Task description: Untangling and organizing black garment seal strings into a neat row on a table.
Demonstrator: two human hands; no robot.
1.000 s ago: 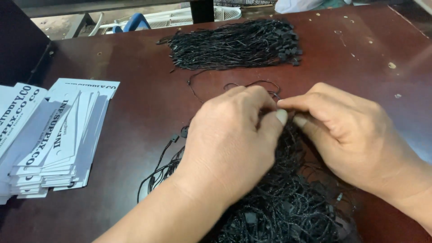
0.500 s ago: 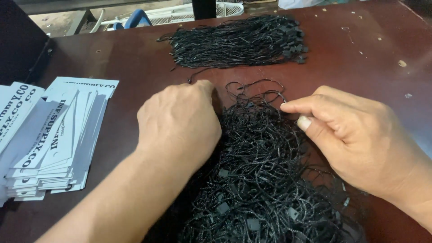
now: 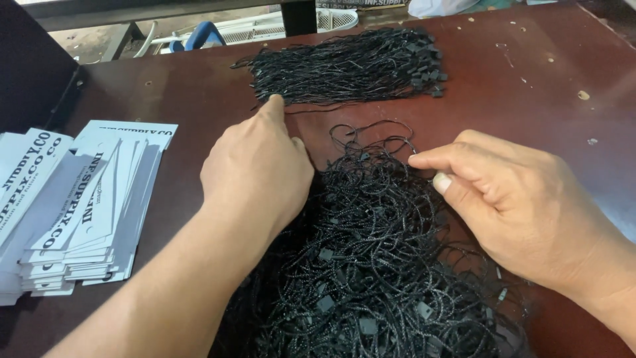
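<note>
Looking down at a dark reddish-brown table (image 3: 543, 59), there were two lots of black string loops with little plastic fasteners. One was a big tangled heap (image 3: 377, 265) right in front of the person, spilling off the bottom of the view. The other was a neat, straightened bundle (image 3: 351, 66) laid sideways at the far side of the table, fastener ends all pointing right.

The left hand (image 3: 258, 176) was stretched forward, palm down, fingers together, with the fingertip touching the near edge of the neat bundle. I couldn't tell if it had a single string pinched underneath, since the back of the hand hid that. The right hand (image 3: 510, 199) sat at the right edge of the tangled heap, thumb and forefinger pressed together on what looked like one thin strand at the top of the pile.

Progress-wise, I'd say it was maybe a third of the way: the sorted bundle was a decent size, but the messy heap was clearly bigger, so most of the untangling looked left to do.

Off to the left sat a fanned-out stack of white card tags (image 3: 86, 212) with dark print, and none of them seemed to have strings on them. Beyond the table edge there was a white fan grille (image 3: 265, 26).
</note>
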